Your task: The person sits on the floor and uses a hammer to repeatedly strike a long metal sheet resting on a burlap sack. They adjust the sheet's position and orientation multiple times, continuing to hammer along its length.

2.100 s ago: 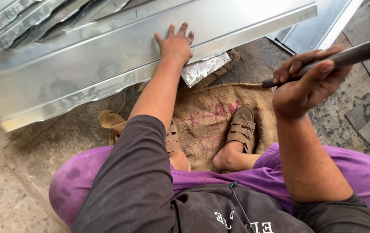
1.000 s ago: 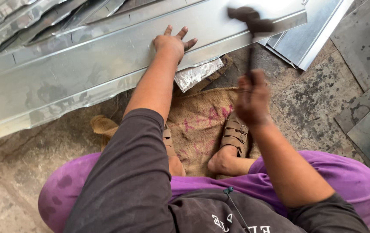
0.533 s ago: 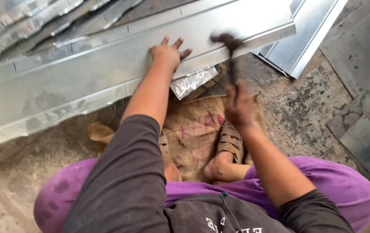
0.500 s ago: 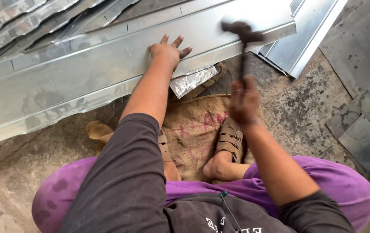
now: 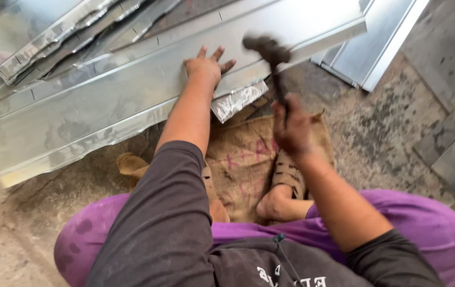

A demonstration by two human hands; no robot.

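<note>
A person in purple trousers is squatting on the stone floor [image 5: 408, 127], working a long folded sheet of galvanised metal [image 5: 132, 101] that is lying across the ground in front of them. The left hand [image 5: 204, 66] is pressing flat on the sheet, fingers spread apart, near its front fold. The right hand [image 5: 290, 125] is keeping its grip clamped on the handle of a hammer [image 5: 272, 64], whose blurred head is hanging just above the sheet's front edge, right of the left hand. A crumpled offcut of shiny metal [image 5: 238, 100] is sitting under that edge. A brown burlap sack [image 5: 248, 159] with faded pink markings is lying under the sandalled feet [image 5: 286, 183]. More bent metal strips [image 5: 62, 32] are stacking up behind, and another panel [image 5: 381, 48] is leaning at right.
</note>
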